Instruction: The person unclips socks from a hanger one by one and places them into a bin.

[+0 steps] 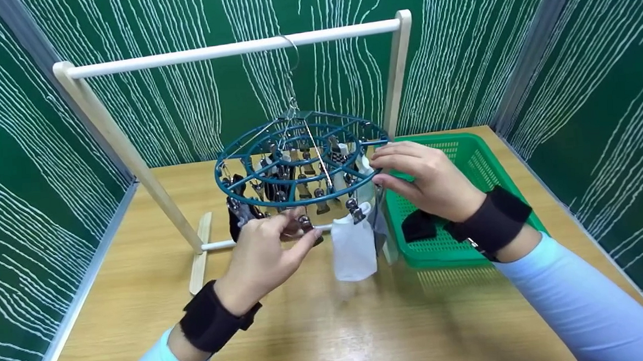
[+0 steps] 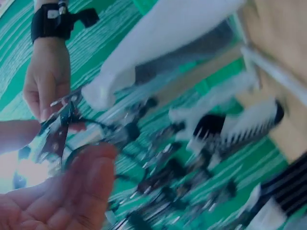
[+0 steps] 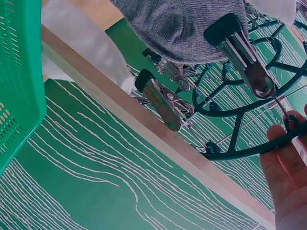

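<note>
A round dark-green clip hanger (image 1: 292, 202) hangs from a hook, with several metal clips on short links. My left hand (image 1: 262, 255) is at its front, thumb and finger on either side of a dangling metal clip (image 1: 304, 222), pinching it; no sock shows in that clip. At the hanger's right side my right hand (image 1: 428, 177) holds the rim, its fingers (image 3: 283, 158) beneath it. A white sock (image 1: 354, 251) hangs in a clip between my hands. Beside it hangs a grey sock (image 3: 177, 28), held by another clip (image 3: 242, 60).
The hanger's hook sits over the white bar (image 1: 194, 56) of a wooden stand (image 1: 115, 136). Dark and striped socks hang at the hanger's left and back. A green basket (image 1: 498, 193) holding a black cloth item (image 1: 418, 226) stands on the wooden table (image 1: 318, 334) to the right.
</note>
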Demonstrator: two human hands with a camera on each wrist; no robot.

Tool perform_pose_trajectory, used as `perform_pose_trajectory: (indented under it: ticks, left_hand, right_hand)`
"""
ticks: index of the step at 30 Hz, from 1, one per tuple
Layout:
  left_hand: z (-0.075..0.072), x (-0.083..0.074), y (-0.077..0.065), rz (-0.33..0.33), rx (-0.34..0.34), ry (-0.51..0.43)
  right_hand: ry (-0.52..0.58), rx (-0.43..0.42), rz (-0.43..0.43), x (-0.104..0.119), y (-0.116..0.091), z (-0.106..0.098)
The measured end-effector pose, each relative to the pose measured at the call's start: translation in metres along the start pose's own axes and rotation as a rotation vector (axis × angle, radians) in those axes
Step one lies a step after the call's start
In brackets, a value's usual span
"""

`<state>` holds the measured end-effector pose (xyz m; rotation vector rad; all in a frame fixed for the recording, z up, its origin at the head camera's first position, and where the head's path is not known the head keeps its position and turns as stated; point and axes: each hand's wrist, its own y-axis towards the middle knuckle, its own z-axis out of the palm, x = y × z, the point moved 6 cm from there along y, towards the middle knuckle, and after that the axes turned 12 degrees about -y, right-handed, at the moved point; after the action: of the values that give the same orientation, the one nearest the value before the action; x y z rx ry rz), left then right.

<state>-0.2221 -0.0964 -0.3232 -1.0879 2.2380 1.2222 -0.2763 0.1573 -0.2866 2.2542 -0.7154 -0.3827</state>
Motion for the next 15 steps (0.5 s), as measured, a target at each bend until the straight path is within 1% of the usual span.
perform_pose_trajectory:
  ticks: [2,3,4,6,9,10,11,13,15]
  left_hand:
    - [-0.008,-0.007,-0.002,0.037,-0.022,0.101]
    - [-0.012,-0.01,-0.003,0.065,-0.04,0.154]
    - [-0.016,-0.015,-0.004,0.107,-0.064,0.201]
    - [-0.025,-0.024,-0.005,0.216,-0.12,0.274]
    - [-0.035,-0.037,-0.007,0.404,-0.232,0.346]
    - [-0.037,-0.041,-0.006,0.456,-0.265,0.366]
    - [-0.038,-0.044,-0.006,0.494,-0.29,0.391]
    - [-0.039,-0.048,-0.004,0.54,-0.307,0.438]
    - [-0.036,-0.051,-0.001,0.56,-0.296,0.491]
  right_hand:
    - [-0.007,0.004,0.007,0.0,0.001,0.0]
    - [-0.008,0.006,0.011,0.001,0.001,0.0]
    - [-0.009,0.006,0.015,0.001,0.001,-0.001]
    - [-0.008,0.005,0.021,0.001,0.001,-0.001]
    - [0.002,-0.007,0.026,0.0,0.0,-0.001]
    - [0.007,-0.012,0.027,0.0,0.0,-0.001]
    - [0.01,-0.015,0.026,0.0,0.0,-0.001]
    - [0.017,-0.021,0.026,0.0,0.0,-0.001]
    - [0.024,-0.026,0.026,0.0,0.0,-0.001]
